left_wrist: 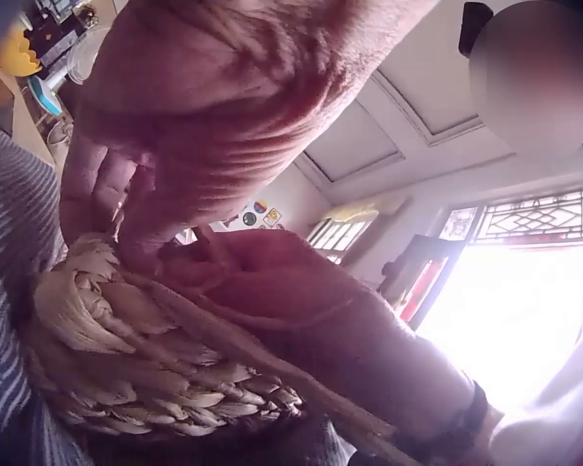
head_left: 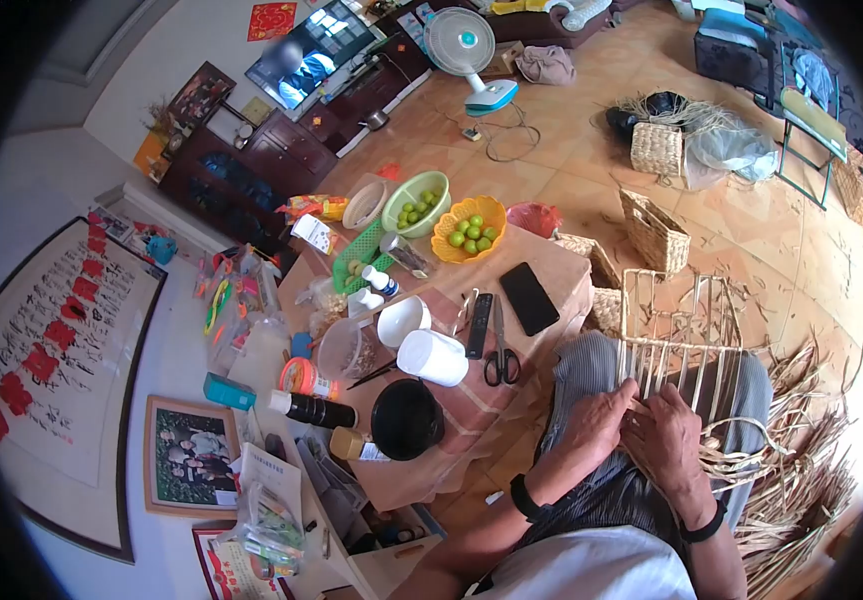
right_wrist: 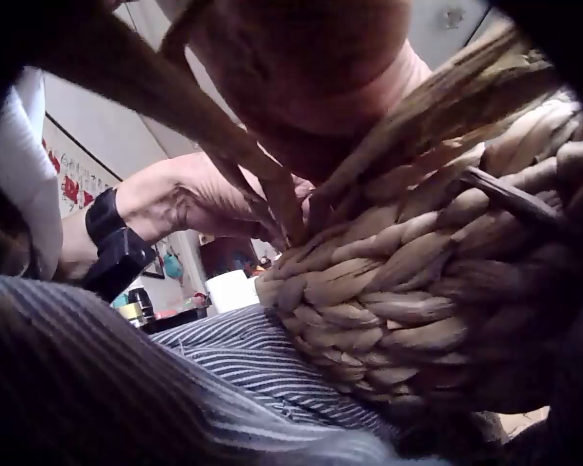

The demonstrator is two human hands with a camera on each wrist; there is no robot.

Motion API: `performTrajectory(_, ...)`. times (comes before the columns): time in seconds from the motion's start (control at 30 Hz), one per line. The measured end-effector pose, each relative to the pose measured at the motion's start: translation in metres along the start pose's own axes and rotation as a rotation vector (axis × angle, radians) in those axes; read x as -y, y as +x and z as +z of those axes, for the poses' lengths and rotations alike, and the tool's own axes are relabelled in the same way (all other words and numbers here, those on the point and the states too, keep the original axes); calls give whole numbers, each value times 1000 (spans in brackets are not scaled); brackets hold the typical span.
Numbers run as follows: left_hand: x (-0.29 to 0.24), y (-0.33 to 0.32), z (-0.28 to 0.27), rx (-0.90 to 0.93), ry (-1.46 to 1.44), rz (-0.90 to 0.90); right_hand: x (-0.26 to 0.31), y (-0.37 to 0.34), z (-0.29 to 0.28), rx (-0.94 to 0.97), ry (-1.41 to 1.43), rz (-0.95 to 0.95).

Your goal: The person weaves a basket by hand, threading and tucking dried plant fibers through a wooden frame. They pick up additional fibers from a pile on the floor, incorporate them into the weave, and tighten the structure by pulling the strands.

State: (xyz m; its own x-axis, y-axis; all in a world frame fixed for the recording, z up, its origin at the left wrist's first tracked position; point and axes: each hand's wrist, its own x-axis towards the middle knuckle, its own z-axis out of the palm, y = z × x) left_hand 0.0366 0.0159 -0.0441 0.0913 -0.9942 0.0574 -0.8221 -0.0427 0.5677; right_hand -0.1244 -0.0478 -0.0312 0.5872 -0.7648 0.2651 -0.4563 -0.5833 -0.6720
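Note:
On the person's lap lies a partly woven straw basket on an open frame (head_left: 686, 345), its braided side (left_wrist: 165, 359) large in the left wrist view. The left hand (head_left: 596, 425) grips the basket's edge, fingers curled at its corner. Right beside it, the right hand (head_left: 666, 440) pinches a straw strand (right_wrist: 243, 160) at the same edge; its fingertips are partly hidden behind the strands. Both hands meet over the braided rim (right_wrist: 311, 238). Loose strands stick out from the basket to the right.
A heap of loose straw (head_left: 796, 480) lies on the floor at the right. The table (head_left: 551, 260) at the left bears scissors (head_left: 499, 350), a phone (head_left: 529, 298), a black bowl (head_left: 407, 420) and fruit bowls. Finished-looking woven baskets (head_left: 654, 232) stand on the floor ahead.

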Motion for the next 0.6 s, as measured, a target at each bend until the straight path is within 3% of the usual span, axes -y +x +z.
performTrajectory(0.17, -1, -4, -12, -34, -98, 88, 9, 1, -12, 29, 14, 23)
performTrajectory(0.3, -5, -7, -18, -5, -148, 30, 1, -5, -7, 28, 46, 31)
performTrajectory(0.47, -9, -15, -24, -7, -145, 22, 8, -4, -18, 77, -3, -30)
performTrajectory(0.6, 3, -22, -10, -67, -161, 127, 7, -7, -28, 136, -36, -126)
